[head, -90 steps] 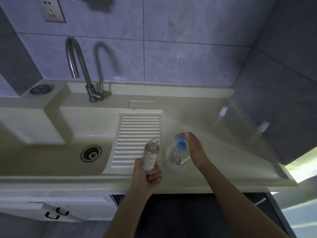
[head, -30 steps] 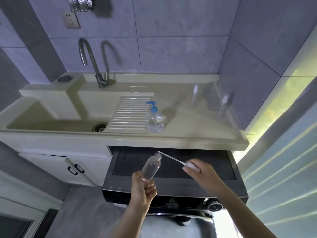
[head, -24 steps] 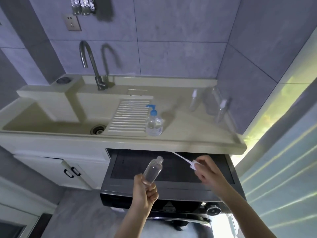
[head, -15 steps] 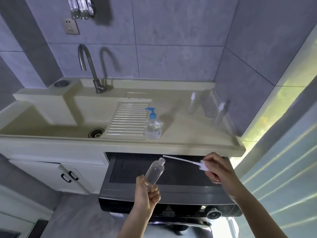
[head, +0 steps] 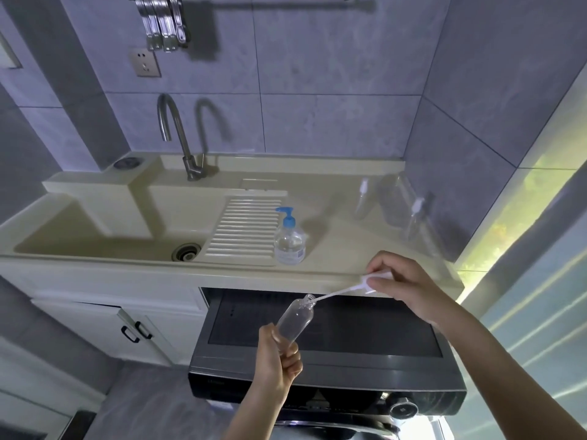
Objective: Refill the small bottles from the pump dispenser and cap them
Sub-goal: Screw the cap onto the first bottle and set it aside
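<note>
Small bottle [head: 294, 322] gripped at base by left hand [head: 279, 360], tilted toward right hand [head: 403, 285]. Spray cap [head: 376, 281] pinched in right hand, dip tube tip at bottle mouth. Capping judged under way; pump dispenser [head: 289, 241] and two capped bottles [head: 413, 219] stood on counter beyond hands.

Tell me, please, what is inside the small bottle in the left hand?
Only the tip of the spray cap's dip tube, entering the small bottle at its neck. The left hand covers its base; liquid can't be made out.
</note>
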Demonstrator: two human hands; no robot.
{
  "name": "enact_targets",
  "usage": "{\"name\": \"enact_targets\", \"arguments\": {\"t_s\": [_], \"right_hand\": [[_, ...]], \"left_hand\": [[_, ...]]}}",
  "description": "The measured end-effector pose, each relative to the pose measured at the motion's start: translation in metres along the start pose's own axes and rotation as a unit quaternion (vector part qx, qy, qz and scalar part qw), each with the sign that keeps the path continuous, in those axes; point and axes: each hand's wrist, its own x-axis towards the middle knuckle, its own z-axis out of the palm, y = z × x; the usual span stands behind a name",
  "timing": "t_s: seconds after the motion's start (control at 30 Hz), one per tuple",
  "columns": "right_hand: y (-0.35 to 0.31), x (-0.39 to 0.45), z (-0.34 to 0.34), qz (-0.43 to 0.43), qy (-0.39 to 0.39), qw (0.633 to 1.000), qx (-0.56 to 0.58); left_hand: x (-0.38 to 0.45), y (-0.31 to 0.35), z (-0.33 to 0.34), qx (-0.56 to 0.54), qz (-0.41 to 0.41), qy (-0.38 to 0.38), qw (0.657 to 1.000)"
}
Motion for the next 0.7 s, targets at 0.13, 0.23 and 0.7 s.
{"name": "enact_targets", "arguments": {"t_s": [0.13, 0.23, 0.7], "right_hand": [[-0.016, 0.018, 0.014, -0.024, -0.049, 0.997, -0.061], [-0.024, 0.027, 0.026, -0.031, -0.078, 0.988, -0.132], [-0.042, 0.041, 0.051, -0.092, -0.175, 0.963, -0.181]], "left_hand": [[-0.005, 0.0, 0.006, -0.011, -0.005, 0.0, 1.0], [-0.013, 0.002, 0.013, -0.023, 0.0, -0.014, 1.0], [-0.031, 0.016, 0.013, -0.05, 0.005, -0.011, 0.999]]}}
